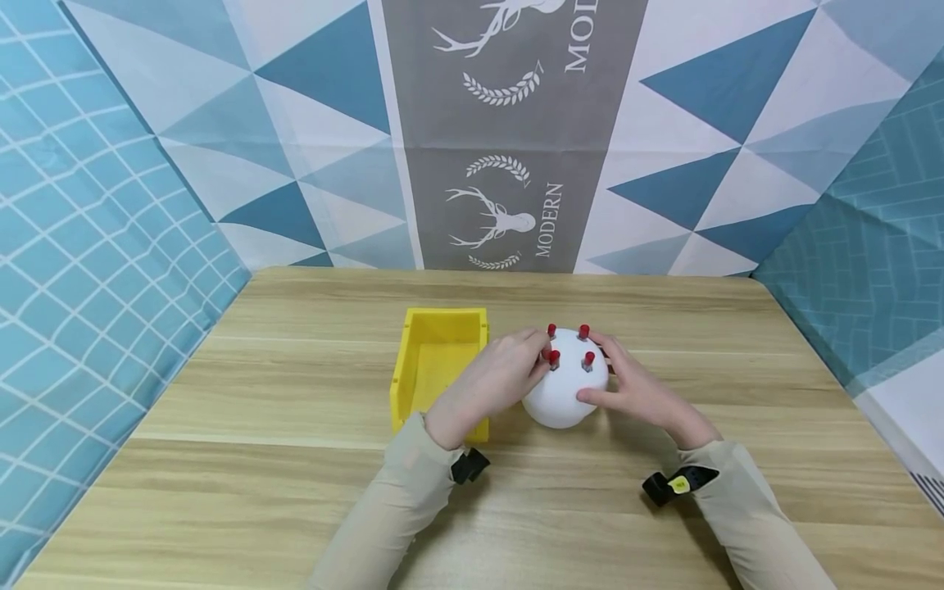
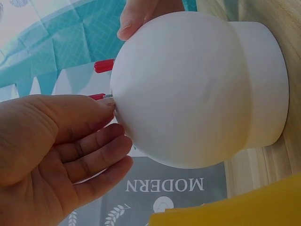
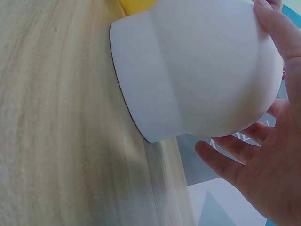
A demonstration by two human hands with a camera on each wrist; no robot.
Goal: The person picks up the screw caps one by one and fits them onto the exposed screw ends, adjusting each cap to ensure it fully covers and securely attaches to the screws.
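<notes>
A white rounded dome (image 1: 559, 401) on a short cylindrical base stands on the table, with several red-capped metal pegs (image 1: 588, 360) sticking up from its top. My left hand (image 1: 504, 369) reaches over the dome from the left. Its thumb and index finger pinch a red-capped peg at the surface, mostly hidden by the fingers; its other fingers are loosely bent in the left wrist view. My right hand (image 1: 637, 389) holds the dome from the right, thumb on the near side and fingers around the far side. In the right wrist view, the base (image 3: 141, 75) rests on the wood.
A yellow open-topped bin (image 1: 397, 393) stands left of the dome, partly behind my left forearm. The wooden table (image 1: 295, 393) ends at a patterned cloth backdrop (image 1: 501, 147), with blue cloth on both sides. Each wrist wears a black strapped device (image 1: 469, 465).
</notes>
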